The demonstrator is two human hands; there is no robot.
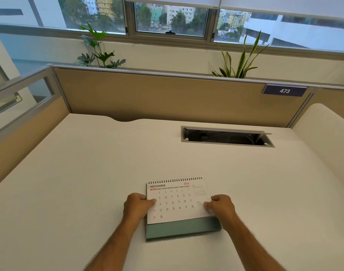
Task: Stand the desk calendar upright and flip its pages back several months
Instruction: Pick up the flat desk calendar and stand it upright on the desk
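A spiral-bound desk calendar [177, 200] sits near the front of the white desk [108, 163], showing the NOVEMBER 2026 page, its black coil at the far edge. A teal card base [184, 228] sticks out below the page toward me. My left hand [137, 207] grips the calendar's left edge, thumb on the page. My right hand [222, 207] grips the right edge, thumb on the small DEC grid. The calendar lies low and tilted back; I cannot tell whether it rests flat or stands slightly.
An open cable tray slot [227, 136] is cut into the desk at the back right. Beige partition panels [167, 96] wall in the back and left. A rounded white divider [327, 137] rises at the right. Two plants stand behind the partition.
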